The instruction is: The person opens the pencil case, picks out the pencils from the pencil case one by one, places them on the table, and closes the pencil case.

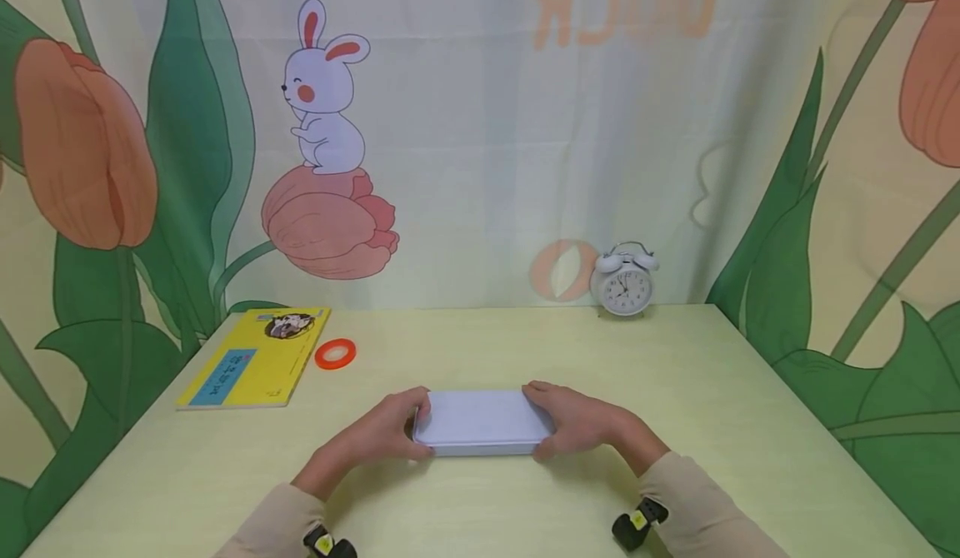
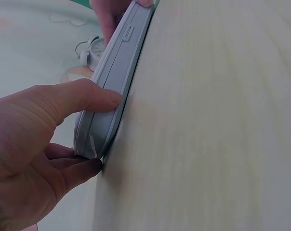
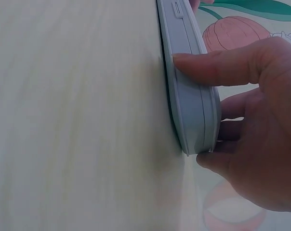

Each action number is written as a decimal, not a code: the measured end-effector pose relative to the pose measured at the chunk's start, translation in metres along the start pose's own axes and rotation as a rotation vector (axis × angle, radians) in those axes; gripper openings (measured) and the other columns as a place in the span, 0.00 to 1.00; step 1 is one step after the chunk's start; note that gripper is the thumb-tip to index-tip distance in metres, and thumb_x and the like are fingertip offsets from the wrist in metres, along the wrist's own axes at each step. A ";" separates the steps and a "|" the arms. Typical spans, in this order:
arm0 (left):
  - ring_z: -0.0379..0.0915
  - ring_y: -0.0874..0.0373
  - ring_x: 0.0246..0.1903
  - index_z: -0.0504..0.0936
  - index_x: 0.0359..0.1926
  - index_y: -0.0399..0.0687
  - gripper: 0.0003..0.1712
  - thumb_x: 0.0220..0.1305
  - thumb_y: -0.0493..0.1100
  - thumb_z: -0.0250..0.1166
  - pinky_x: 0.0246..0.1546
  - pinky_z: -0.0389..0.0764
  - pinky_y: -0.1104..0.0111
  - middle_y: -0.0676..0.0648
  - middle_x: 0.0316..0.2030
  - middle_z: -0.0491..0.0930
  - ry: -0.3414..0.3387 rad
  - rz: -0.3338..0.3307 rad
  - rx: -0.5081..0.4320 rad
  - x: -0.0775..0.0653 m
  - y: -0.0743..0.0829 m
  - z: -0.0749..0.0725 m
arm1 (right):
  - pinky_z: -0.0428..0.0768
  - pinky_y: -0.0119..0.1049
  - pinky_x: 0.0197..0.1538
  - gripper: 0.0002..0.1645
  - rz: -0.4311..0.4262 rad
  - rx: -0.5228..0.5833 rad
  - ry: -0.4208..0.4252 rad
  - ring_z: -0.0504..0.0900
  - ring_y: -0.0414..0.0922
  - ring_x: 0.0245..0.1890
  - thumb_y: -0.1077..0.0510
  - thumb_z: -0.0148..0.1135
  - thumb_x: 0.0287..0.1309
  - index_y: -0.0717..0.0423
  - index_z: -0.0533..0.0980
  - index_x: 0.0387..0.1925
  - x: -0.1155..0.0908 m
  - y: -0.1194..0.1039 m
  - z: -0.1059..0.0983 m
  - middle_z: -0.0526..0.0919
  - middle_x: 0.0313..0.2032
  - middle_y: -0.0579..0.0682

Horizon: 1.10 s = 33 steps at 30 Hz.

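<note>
A flat white rectangular case (image 1: 483, 419) with rounded corners lies level at the front middle of the table. My left hand (image 1: 378, 431) grips its left end, thumb on the front side and fingers around the end. At the other end my right hand (image 1: 581, 420) holds it the same way, with the thumb (image 3: 218, 67) on the front side. A seam runs along that side, with a small latch (image 2: 128, 32) near its middle. The lid is down, so the inside is hidden. Whether the case's underside touches the table I cannot tell.
On the left of the table (image 1: 480, 508) lies a yellow book (image 1: 262, 366), with an orange-red tape roll (image 1: 335, 354) beside it. A white twin-bell alarm clock (image 1: 625, 287) stands at the back right. Behind hangs a printed curtain (image 1: 465, 125) with tulips and a rabbit.
</note>
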<state>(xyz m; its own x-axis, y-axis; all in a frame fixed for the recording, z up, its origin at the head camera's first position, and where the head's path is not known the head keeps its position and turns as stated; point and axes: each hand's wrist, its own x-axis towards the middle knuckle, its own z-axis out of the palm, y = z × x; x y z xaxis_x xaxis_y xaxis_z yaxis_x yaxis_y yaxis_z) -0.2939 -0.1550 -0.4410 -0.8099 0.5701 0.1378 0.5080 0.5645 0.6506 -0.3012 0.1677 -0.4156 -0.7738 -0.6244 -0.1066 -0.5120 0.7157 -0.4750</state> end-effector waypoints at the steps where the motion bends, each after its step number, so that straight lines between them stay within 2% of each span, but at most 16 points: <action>1: 0.70 0.55 0.41 0.67 0.34 0.45 0.24 0.49 0.34 0.78 0.34 0.68 0.71 0.50 0.38 0.74 -0.004 0.008 -0.001 0.000 0.000 0.000 | 0.58 0.52 0.73 0.55 -0.001 -0.004 0.002 0.58 0.59 0.73 0.54 0.73 0.51 0.71 0.56 0.73 -0.001 0.000 0.000 0.57 0.73 0.66; 6: 0.69 0.56 0.42 0.68 0.32 0.47 0.22 0.52 0.35 0.77 0.35 0.69 0.70 0.50 0.40 0.73 -0.036 0.021 0.013 0.003 -0.002 0.002 | 0.59 0.52 0.72 0.56 -0.001 -0.012 0.012 0.59 0.59 0.72 0.52 0.73 0.50 0.71 0.57 0.73 -0.002 0.004 0.001 0.59 0.72 0.66; 10: 0.70 0.53 0.49 0.68 0.29 0.47 0.21 0.53 0.36 0.77 0.41 0.70 0.66 0.45 0.53 0.76 -0.039 0.018 0.033 0.003 -0.002 0.001 | 0.60 0.53 0.72 0.56 -0.021 -0.024 0.019 0.60 0.59 0.72 0.52 0.73 0.49 0.72 0.57 0.72 -0.002 0.008 0.000 0.59 0.72 0.66; 13: 0.70 0.46 0.59 0.67 0.28 0.47 0.22 0.52 0.36 0.77 0.48 0.72 0.61 0.36 0.62 0.74 -0.022 0.019 0.040 0.000 -0.002 -0.001 | 0.60 0.53 0.72 0.55 -0.043 -0.030 0.019 0.60 0.59 0.71 0.50 0.73 0.50 0.71 0.58 0.72 -0.001 0.009 -0.001 0.60 0.71 0.66; 17: 0.63 0.35 0.67 0.65 0.26 0.47 0.24 0.50 0.36 0.78 0.54 0.71 0.55 0.30 0.63 0.72 0.005 0.027 0.042 -0.003 -0.001 -0.003 | 0.62 0.53 0.71 0.54 -0.053 -0.001 0.014 0.63 0.57 0.70 0.48 0.73 0.51 0.69 0.60 0.72 0.001 0.011 -0.003 0.63 0.71 0.64; 20: 0.67 0.36 0.64 0.64 0.26 0.47 0.26 0.48 0.36 0.79 0.52 0.71 0.57 0.31 0.61 0.73 0.017 0.033 0.056 -0.004 -0.001 -0.003 | 0.63 0.52 0.70 0.54 -0.051 0.014 0.010 0.64 0.56 0.69 0.46 0.73 0.51 0.68 0.61 0.72 0.002 0.011 -0.004 0.64 0.70 0.62; 23: 0.73 0.46 0.55 0.65 0.28 0.47 0.26 0.48 0.36 0.79 0.47 0.71 0.63 0.39 0.54 0.79 0.006 0.033 0.059 -0.002 -0.001 -0.002 | 0.63 0.52 0.70 0.54 -0.049 0.010 0.008 0.64 0.56 0.69 0.46 0.72 0.51 0.68 0.60 0.72 0.001 0.012 -0.004 0.64 0.70 0.62; 25: 0.73 0.51 0.50 0.65 0.32 0.47 0.27 0.48 0.37 0.80 0.46 0.72 0.64 0.43 0.51 0.79 0.000 0.016 0.055 -0.001 -0.002 -0.002 | 0.63 0.53 0.70 0.54 -0.045 0.017 0.006 0.64 0.56 0.70 0.46 0.72 0.51 0.69 0.60 0.72 0.000 0.012 -0.005 0.64 0.70 0.63; 27: 0.73 0.52 0.51 0.65 0.36 0.47 0.29 0.47 0.38 0.81 0.50 0.74 0.63 0.44 0.51 0.79 -0.002 -0.018 0.018 -0.001 -0.003 -0.002 | 0.62 0.53 0.71 0.54 -0.041 0.036 0.000 0.63 0.57 0.70 0.46 0.72 0.51 0.68 0.60 0.72 -0.001 0.012 -0.006 0.63 0.71 0.63; 30: 0.73 0.49 0.57 0.64 0.41 0.46 0.33 0.45 0.40 0.82 0.59 0.73 0.55 0.39 0.57 0.77 0.011 -0.085 -0.036 0.000 -0.004 -0.002 | 0.61 0.54 0.71 0.54 -0.030 0.082 0.000 0.62 0.57 0.71 0.45 0.73 0.52 0.66 0.60 0.72 -0.002 0.014 -0.007 0.63 0.71 0.62; 33: 0.72 0.48 0.58 0.64 0.46 0.45 0.38 0.44 0.42 0.83 0.63 0.69 0.51 0.38 0.58 0.76 0.017 -0.138 -0.086 0.001 -0.005 -0.001 | 0.61 0.53 0.71 0.52 -0.019 0.130 0.010 0.62 0.55 0.70 0.43 0.72 0.53 0.62 0.61 0.73 -0.002 0.019 -0.007 0.64 0.71 0.59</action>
<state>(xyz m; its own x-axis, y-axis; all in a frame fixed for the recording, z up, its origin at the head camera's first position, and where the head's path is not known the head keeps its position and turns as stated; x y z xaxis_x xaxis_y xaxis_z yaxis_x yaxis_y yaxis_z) -0.2974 -0.1581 -0.4436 -0.8758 0.4796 0.0550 0.3649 0.5832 0.7258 -0.3118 0.1847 -0.4179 -0.7687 -0.6335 -0.0883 -0.4742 0.6572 -0.5859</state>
